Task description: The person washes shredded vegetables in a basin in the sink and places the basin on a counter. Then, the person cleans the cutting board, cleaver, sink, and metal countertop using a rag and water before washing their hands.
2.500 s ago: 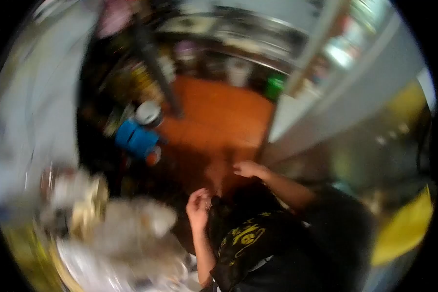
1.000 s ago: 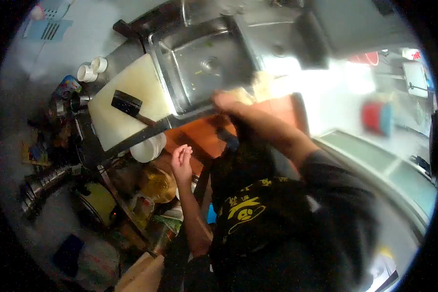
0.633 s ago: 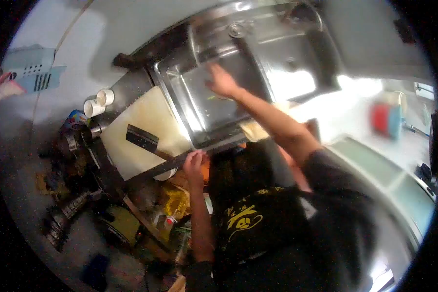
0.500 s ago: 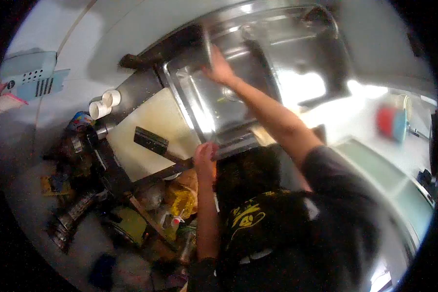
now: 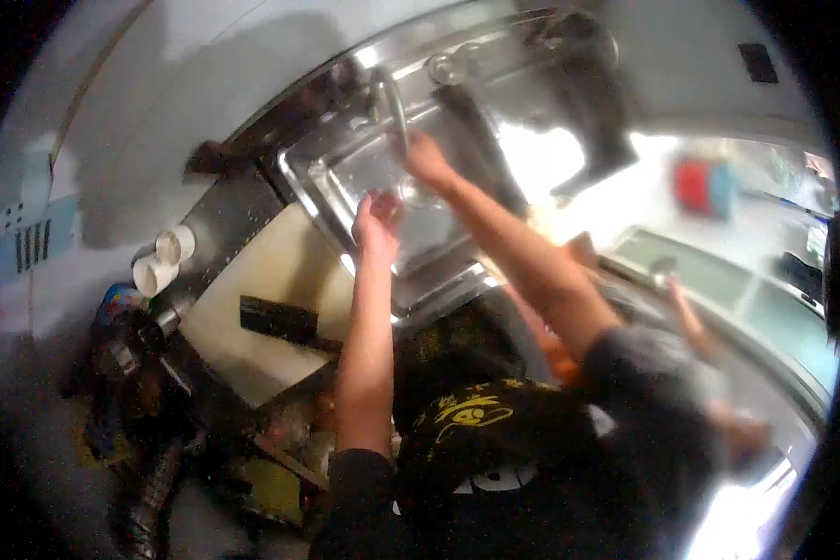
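Observation:
My right hand point(image 5: 426, 161) reaches over the steel sink point(image 5: 341, 173), right at the curved faucet spout point(image 5: 394, 107); its fingers look bent, but blur hides whether they hold anything. Below and to the left, my left hand point(image 5: 377, 218) is over the near left part of the same basin, its fingers apart and nothing visible in them. Left of the sink lies a pale cutting board point(image 5: 252, 271) with a dark-bladed cleaver point(image 5: 278, 318) flat on it, its handle toward my left forearm.
Two white cups point(image 5: 164, 259) stand left of the board. A second basin lies right of the sink. At the far right are a blurred red and blue bucket point(image 5: 704, 189), a glass-topped cabinet point(image 5: 691, 261) and another person's arm point(image 5: 689, 317).
My left hand has moved from the counter's front edge up over the sink. My right hand stays near the spout. Another person's arm has come into view at the right.

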`<state>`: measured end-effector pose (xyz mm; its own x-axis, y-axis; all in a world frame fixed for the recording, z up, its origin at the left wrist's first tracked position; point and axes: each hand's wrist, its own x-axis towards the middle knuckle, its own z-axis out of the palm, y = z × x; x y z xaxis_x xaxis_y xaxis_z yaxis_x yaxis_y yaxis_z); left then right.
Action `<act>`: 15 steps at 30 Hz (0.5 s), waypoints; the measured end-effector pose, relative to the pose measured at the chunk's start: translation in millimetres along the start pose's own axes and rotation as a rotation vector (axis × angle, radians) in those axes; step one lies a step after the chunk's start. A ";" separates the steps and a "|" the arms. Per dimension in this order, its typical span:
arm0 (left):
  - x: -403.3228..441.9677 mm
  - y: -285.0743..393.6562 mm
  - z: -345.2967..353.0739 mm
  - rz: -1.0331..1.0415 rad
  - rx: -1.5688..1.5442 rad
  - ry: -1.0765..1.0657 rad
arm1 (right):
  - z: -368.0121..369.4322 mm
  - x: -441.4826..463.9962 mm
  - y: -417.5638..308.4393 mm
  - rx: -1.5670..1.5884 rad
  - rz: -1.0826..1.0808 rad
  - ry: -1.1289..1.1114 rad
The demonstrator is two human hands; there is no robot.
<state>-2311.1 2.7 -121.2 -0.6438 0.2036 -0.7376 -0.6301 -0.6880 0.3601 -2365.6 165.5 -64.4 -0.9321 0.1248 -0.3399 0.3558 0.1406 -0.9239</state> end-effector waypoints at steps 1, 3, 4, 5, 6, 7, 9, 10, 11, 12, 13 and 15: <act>20.4 -5.5 10.5 -0.017 -0.061 -0.062 | -7.4 -12.0 3.3 -0.188 -0.058 -0.050; 64.5 -20.3 13.6 -0.091 -0.135 -0.197 | -13.8 -21.9 18.9 0.035 0.067 -0.129; 93.9 -24.7 6.4 -0.142 -0.155 -0.271 | -11.2 -17.7 20.8 0.448 0.232 -0.160; 112.1 -28.1 7.1 -0.189 -0.178 -0.345 | -7.2 -10.7 21.4 0.861 0.387 -0.194; 97.5 -23.9 27.6 -0.189 -0.105 -0.457 | -1.5 -2.7 27.4 1.279 0.540 -0.231; 62.8 -12.8 61.6 -0.187 -0.035 -0.565 | 9.1 9.0 40.9 1.318 0.578 -0.147; 95.3 -18.7 43.4 -0.191 0.044 -0.569 | 23.1 15.3 51.5 0.769 0.455 0.008; 80.8 -16.1 53.2 -0.167 0.058 -0.459 | 27.4 12.9 50.0 0.184 0.274 0.073; 65.9 -15.1 62.7 -0.142 0.078 -0.346 | 31.1 10.6 49.8 -0.394 0.083 0.131; 54.9 -13.3 71.5 -0.116 0.097 -0.237 | 32.9 7.1 50.5 -0.380 0.071 0.190; 96.6 -18.2 42.2 0.006 0.207 -0.242 | 30.0 3.3 43.2 -0.376 0.053 0.248; 104.4 -23.1 34.3 0.127 0.502 -0.058 | 19.7 -1.1 25.3 -0.514 0.134 0.165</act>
<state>-2378.7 63.8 -186.9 -0.7427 0.1887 -0.6425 -0.6670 -0.2939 0.6846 -2356.9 149.6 -90.8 -0.8681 0.3212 -0.3785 0.4964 0.5685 -0.6560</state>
